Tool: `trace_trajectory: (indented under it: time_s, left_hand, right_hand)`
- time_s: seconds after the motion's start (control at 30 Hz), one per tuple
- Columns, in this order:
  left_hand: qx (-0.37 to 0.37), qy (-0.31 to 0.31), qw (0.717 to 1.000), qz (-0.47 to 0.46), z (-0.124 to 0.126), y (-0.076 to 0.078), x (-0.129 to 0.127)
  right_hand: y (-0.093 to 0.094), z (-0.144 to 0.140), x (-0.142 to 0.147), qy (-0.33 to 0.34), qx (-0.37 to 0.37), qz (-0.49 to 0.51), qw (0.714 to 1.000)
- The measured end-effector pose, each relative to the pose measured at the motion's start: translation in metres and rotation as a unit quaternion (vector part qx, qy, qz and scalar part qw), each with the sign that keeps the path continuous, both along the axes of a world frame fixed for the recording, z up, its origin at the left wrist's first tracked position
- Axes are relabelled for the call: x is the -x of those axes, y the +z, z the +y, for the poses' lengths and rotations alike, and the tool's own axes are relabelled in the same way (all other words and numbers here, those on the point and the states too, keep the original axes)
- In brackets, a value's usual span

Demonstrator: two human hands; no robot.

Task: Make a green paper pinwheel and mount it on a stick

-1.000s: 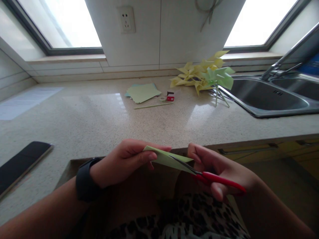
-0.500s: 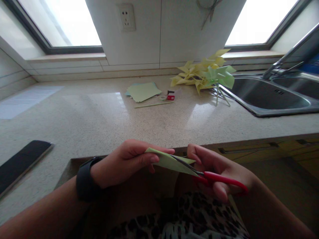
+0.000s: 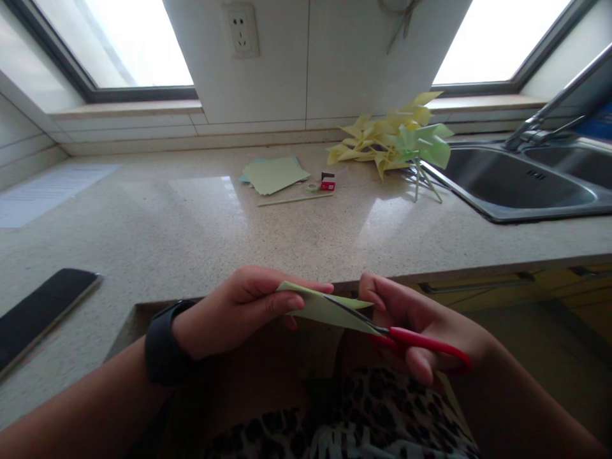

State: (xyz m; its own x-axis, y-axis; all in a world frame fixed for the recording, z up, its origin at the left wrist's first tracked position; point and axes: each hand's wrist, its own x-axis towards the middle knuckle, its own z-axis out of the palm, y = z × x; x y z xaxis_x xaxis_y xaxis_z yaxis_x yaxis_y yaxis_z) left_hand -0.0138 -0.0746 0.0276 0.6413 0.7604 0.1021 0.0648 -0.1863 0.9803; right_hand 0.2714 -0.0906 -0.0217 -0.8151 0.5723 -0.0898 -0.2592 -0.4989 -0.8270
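My left hand (image 3: 239, 312) pinched the folded green paper (image 3: 325, 308) taut so the red scissors (image 3: 406, 341), gripped in my right hand (image 3: 421, 325), apparently cut along its fold.

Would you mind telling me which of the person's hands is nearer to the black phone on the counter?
Left. The left hand, pinching the green paper, is on the same side as the black phone. The right hand, holding red scissors, is farther away.
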Motion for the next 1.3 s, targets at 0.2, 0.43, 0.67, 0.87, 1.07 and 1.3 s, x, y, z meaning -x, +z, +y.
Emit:
trace_trajectory:
  time_s: [0.2,0.43,0.67,0.87,1.07,1.3]
  left_hand:
    - [-0.002,-0.006,1.0,0.024,0.0,-0.001,0.001]
    - [0.015,-0.015,1.0,-0.013,0.0,0.002,-0.002]
    - [0.023,-0.013,0.999,-0.018,0.001,-0.002,-0.001]
    - [0.028,-0.02,0.999,-0.012,0.0,-0.001,0.0]
    - [0.007,-0.023,1.0,0.018,0.0,0.0,-0.001]
    - [-0.004,-0.036,0.999,0.025,0.0,0.001,-0.002]
  right_hand:
    - [0.001,0.001,0.0,0.015,-0.001,0.001,1.0]
    - [-0.001,0.005,-0.002,0.039,-0.031,-0.017,0.999]
    - [0.01,0.004,-0.002,0.001,-0.057,-0.049,0.997]
    - [0.01,0.004,-0.002,0.01,-0.043,-0.01,0.999]
    - [0.011,0.006,0.0,0.032,-0.069,-0.02,0.997]
    - [0.012,0.005,0.004,0.043,-0.069,-0.007,0.997]
